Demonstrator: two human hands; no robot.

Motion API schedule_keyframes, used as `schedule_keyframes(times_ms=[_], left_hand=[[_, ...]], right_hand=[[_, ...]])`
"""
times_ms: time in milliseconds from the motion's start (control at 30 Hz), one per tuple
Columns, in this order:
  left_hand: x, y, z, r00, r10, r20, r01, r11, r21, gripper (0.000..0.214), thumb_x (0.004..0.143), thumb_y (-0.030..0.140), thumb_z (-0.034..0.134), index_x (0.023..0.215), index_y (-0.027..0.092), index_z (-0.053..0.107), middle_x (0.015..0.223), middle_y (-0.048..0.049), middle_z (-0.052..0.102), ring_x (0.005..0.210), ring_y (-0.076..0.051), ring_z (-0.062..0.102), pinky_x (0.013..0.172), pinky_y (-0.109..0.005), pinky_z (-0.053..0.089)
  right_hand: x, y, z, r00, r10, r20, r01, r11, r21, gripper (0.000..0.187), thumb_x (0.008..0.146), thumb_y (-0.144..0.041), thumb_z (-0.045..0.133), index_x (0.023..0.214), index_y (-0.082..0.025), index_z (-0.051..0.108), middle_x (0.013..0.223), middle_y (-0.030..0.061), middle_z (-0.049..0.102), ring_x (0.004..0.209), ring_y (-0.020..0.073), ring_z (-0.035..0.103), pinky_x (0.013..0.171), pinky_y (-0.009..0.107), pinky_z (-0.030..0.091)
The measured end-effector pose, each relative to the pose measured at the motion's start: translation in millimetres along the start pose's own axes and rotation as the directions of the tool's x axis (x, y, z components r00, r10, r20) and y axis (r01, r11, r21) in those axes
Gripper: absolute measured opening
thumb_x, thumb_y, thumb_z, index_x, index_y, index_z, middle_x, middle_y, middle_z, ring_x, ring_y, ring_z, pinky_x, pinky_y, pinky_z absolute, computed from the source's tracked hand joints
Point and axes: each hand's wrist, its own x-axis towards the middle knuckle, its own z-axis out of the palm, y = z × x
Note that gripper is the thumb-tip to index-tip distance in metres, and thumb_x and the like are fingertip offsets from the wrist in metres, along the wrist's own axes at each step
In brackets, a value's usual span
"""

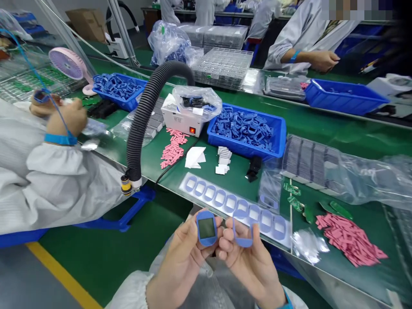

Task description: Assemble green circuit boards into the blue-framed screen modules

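My left hand [183,257] pinches a small dark-screened module [206,228] seated in a blue rubbery frame. My right hand [252,268] grips an empty blue rounded frame [242,232] between thumb and fingers. The two hands nearly touch, low in the view, just in front of the green bench edge. Closest to them on the bench lies a white-backed sheet of blue oval frames [231,205]. My fingers hide the lower part of each held piece.
A co-worker's sleeved arm and hand [66,122] reach in at left beside a black corrugated hose [141,124]. Blue bins of frames [246,131], pink strips [349,239], a white heated box [182,122], plastic bags and another worker's arm [309,58] crowd the bench.
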Motion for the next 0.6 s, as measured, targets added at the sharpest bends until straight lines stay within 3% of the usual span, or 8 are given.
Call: schedule_keyframes(times_ms=[133, 333, 500, 600], left_hand=[[6, -17, 21.3, 0.999, -0.035, 0.005, 0.035, 0.998, -0.06, 0.025, 0.078, 0.04, 0.067, 0.092, 0.02, 0.074, 0.091, -0.0006, 0.077, 0.08, -0.011, 0.069, 0.073, -0.017, 0.054], [12, -34, 42.1, 0.997, -0.059, -0.046, 0.057, 0.997, -0.057, 0.026, 0.075, 0.04, 0.07, 0.091, 0.02, 0.073, 0.092, -0.0012, 0.076, 0.085, -0.013, 0.07, 0.077, -0.018, 0.054], [11, -45, 51.0, 0.992, -0.075, -0.101, 0.073, 0.997, -0.031, 0.03, 0.072, 0.044, 0.071, 0.092, 0.022, 0.072, 0.095, -0.001, 0.076, 0.094, -0.017, 0.069, 0.083, -0.023, 0.054], [12, -49, 55.0, 0.992, -0.057, -0.111, 0.051, 0.997, -0.053, 0.027, 0.073, 0.043, 0.071, 0.09, 0.022, 0.072, 0.096, -0.0002, 0.076, 0.099, -0.018, 0.067, 0.089, -0.025, 0.052]], right_hand=[[-13, -11, -15, 0.99, -0.085, -0.114, 0.076, 0.994, -0.084, 0.058, 0.076, -0.075, 0.038, 0.094, -0.028, 0.066, 0.079, 0.0068, 0.072, 0.074, 0.0207, 0.07, 0.059, 0.033, 0.055], [-29, -24, -28, 0.958, -0.215, -0.191, 0.219, 0.976, -0.001, 0.042, 0.078, -0.066, 0.049, 0.092, -0.032, 0.069, 0.077, 0.0043, 0.072, 0.068, 0.0173, 0.068, 0.058, 0.029, 0.054], [-46, -28, -32, 0.907, -0.347, -0.238, 0.314, 0.934, -0.169, 0.046, 0.085, -0.066, 0.032, 0.098, -0.036, 0.066, 0.089, 0.0067, 0.072, 0.078, 0.0218, 0.067, 0.06, 0.035, 0.053], [-56, -32, -36, 0.876, -0.415, -0.246, 0.355, 0.899, -0.255, 0.037, 0.084, -0.06, 0.044, 0.101, -0.035, 0.065, 0.095, 0.0072, 0.072, 0.081, 0.0236, 0.068, 0.063, 0.037, 0.055]])
